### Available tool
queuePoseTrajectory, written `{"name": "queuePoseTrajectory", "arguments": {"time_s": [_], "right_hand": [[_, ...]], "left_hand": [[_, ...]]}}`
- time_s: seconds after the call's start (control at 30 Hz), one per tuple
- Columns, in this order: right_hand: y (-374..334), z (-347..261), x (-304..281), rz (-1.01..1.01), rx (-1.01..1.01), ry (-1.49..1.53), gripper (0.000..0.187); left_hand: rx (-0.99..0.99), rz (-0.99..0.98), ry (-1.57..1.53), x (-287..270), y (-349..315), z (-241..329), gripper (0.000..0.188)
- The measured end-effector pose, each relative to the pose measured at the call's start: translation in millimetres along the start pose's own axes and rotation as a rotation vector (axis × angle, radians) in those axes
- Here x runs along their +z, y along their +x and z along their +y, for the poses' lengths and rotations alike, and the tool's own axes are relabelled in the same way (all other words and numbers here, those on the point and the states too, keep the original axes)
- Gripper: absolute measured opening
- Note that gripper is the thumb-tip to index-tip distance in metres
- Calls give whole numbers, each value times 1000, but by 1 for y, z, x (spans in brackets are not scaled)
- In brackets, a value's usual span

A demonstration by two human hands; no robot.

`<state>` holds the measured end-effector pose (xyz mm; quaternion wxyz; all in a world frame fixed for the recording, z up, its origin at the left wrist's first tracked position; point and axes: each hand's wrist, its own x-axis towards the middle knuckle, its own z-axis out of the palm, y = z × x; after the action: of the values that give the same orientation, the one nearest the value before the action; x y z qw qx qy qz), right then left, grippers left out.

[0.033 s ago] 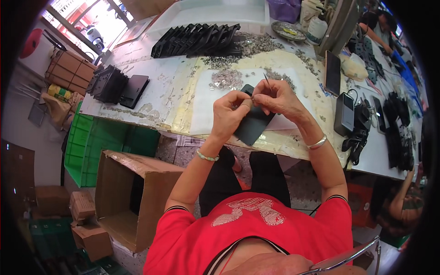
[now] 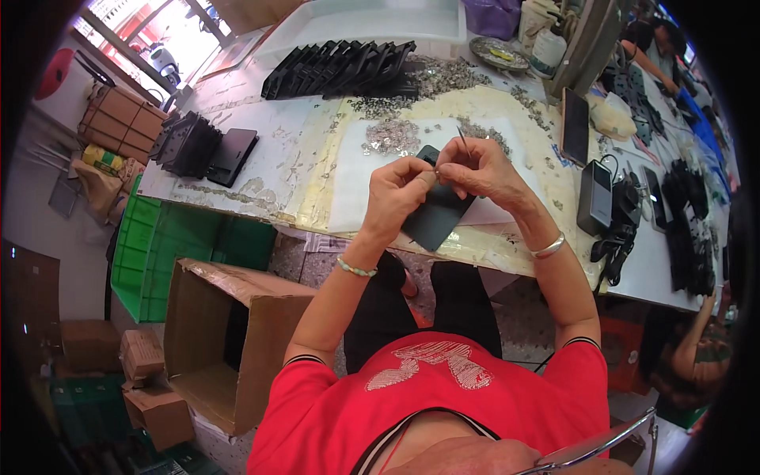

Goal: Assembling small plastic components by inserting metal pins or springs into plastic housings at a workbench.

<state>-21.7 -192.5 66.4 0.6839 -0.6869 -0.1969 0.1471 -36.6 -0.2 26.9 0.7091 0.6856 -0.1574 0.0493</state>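
Noted at far left: a stack of black parts (image 2: 184,146), beside a flat black piece (image 2: 234,154). Farther back, a leaning row of black frames (image 2: 332,71). Near centre, over a white sheet (image 2: 350,178) bearing a heap of small shiny pieces (image 2: 392,137): left hand (image 2: 397,194), with thumb and finger pinched together against the opposite fingertips. Beneath both hands, a dark flat panel (image 2: 439,223), set slantwise, lower end near the bench edge. Judged light, stiff and smooth, prone to slide; best gripped by the long edges. Next, right hand (image 2: 477,168), closed on a thin pointed tool (image 2: 462,138), judged light and rigid. Farther right: phone (image 2: 574,127) and boxy dark device (image 2: 595,195).

Hidden: middle of panel and lower part of tool, behind fingers. Contents of the left pinch, if any, too small to identify. Cannot tell panel contact with sheet. Co-worker's arm (image 2: 651,70) at far right, partly cut off and blurred.
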Motion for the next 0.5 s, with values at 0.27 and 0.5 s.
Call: {"name": "queuePoseTrajectory", "arguments": {"time_s": [0.27, 0.5], "right_hand": [[-3, -6, 2, -46, -7, 33, 16], [-2, 0, 3, -5, -62, 86, 20]], "left_hand": [[-411, -242, -623, -10, 9, -1, 9], [-409, -279, -608, -11, 12, -1, 10]]}}
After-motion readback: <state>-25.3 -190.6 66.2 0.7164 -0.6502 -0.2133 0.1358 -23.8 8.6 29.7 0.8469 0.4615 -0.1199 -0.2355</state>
